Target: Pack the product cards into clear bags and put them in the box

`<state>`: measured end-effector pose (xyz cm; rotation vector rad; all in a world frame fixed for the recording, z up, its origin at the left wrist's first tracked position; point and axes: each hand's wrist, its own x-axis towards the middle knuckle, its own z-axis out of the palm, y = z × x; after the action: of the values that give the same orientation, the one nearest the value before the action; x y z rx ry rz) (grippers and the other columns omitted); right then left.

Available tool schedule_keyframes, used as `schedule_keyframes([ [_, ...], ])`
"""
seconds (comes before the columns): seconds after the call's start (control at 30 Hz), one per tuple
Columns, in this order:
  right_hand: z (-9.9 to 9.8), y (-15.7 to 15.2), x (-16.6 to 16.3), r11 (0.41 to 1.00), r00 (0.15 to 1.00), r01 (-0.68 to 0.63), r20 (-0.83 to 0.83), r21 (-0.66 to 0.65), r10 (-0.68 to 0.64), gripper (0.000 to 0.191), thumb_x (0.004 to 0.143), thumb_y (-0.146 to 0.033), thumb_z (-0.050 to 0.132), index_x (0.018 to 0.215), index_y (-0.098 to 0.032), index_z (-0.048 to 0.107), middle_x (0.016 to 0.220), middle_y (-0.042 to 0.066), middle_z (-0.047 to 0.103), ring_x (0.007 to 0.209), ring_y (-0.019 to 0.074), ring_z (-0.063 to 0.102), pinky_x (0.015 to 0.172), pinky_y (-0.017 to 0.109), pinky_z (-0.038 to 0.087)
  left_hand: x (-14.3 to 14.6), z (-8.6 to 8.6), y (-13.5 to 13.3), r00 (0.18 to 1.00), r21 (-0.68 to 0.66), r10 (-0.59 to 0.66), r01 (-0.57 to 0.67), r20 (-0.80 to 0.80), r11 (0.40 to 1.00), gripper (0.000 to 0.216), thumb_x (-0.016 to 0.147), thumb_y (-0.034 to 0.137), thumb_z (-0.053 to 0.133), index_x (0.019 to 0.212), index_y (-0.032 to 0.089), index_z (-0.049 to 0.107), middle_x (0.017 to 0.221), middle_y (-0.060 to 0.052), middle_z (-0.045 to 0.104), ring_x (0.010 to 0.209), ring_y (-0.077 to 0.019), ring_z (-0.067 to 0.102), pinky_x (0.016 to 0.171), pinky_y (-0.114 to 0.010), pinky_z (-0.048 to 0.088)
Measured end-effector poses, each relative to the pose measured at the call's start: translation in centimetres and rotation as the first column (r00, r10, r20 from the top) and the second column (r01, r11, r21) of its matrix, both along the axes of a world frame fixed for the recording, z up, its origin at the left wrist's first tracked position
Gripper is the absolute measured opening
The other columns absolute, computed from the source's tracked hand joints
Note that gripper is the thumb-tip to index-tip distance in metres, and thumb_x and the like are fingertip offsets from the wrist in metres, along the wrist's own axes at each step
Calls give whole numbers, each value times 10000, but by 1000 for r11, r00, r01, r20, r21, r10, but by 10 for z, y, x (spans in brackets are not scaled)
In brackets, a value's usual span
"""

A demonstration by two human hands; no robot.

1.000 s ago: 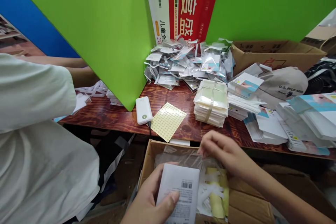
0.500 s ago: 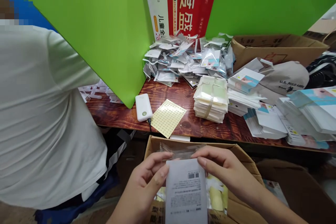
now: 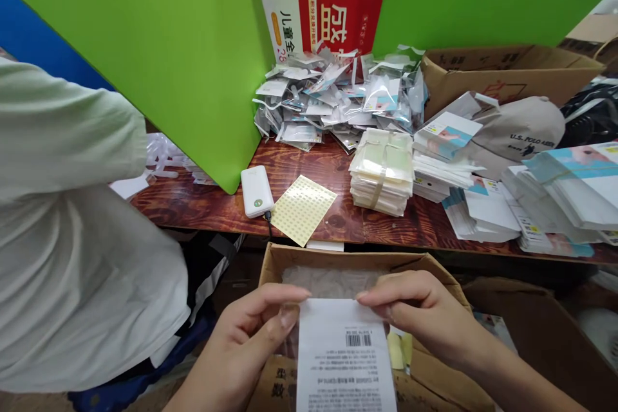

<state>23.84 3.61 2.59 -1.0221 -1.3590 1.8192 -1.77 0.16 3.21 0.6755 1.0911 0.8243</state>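
A white printed card (image 3: 344, 360) with a barcode lies face up in front of me, with a clear plastic bag (image 3: 333, 282) around it; the bag's end sticks out beyond the card's far edge. My left hand (image 3: 255, 335) is closed on the bag at the card's far left corner, thumb and forefinger pinching. At the far right corner, my right hand (image 3: 420, 306) grips the bag likewise, fingertips on the card's edge. Both hands are over an open cardboard box (image 3: 434, 264), where some pale yellow pieces (image 3: 400, 351) show. The card's near end is cut off by the frame.
On the wooden table (image 3: 338, 225) are a white power bank (image 3: 257, 192), a sticker sheet (image 3: 303, 209), a banded stack of pale packets (image 3: 383, 174), several card stacks (image 3: 483, 209) and a heap of bagged cards (image 3: 333, 96). A person in a white shirt (image 3: 82, 238) is at the left.
The card has come closer and looks larger, and the bag's far end now lies flatter. Both hands stay at its far corners. The view has shifted slightly, and the person at left has moved.
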Motion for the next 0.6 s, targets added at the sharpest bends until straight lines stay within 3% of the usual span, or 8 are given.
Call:
schedule_keyframes([
  [0.1,0,0,4,995,998,-55,28,79,53,231,829,-189,644,959,-306,796,755,24,702,665,130,595,570,215,426,2,7,-3,989,31,112,-109,-100,994,185,695,414,831,733,236,796,712,-9,740,653,-142,652,617,-190,507],
  [0.2,2,0,7,990,997,-82,14,117,81,234,860,-218,624,1004,-309,785,786,27,695,696,136,598,595,230,416,10,15,-3,966,-5,204,-207,-159,978,187,614,393,865,622,223,788,609,6,700,558,-99,589,542,-144,456],
  [0.4,5,-2,13,987,994,-101,-23,129,105,249,909,-303,570,1043,-269,778,805,46,682,738,163,606,649,271,446,18,18,-4,970,-103,223,-233,-101,967,153,596,346,857,619,219,774,597,-2,699,547,-129,602,551,-196,458],
  [0.6,8,-15,8,995,997,-43,72,93,37,216,875,-259,614,1021,-257,774,828,33,670,734,144,590,641,245,438,18,13,-5,959,-76,250,-262,-135,962,120,594,288,838,591,199,758,591,-3,682,526,-131,589,524,-211,455],
])
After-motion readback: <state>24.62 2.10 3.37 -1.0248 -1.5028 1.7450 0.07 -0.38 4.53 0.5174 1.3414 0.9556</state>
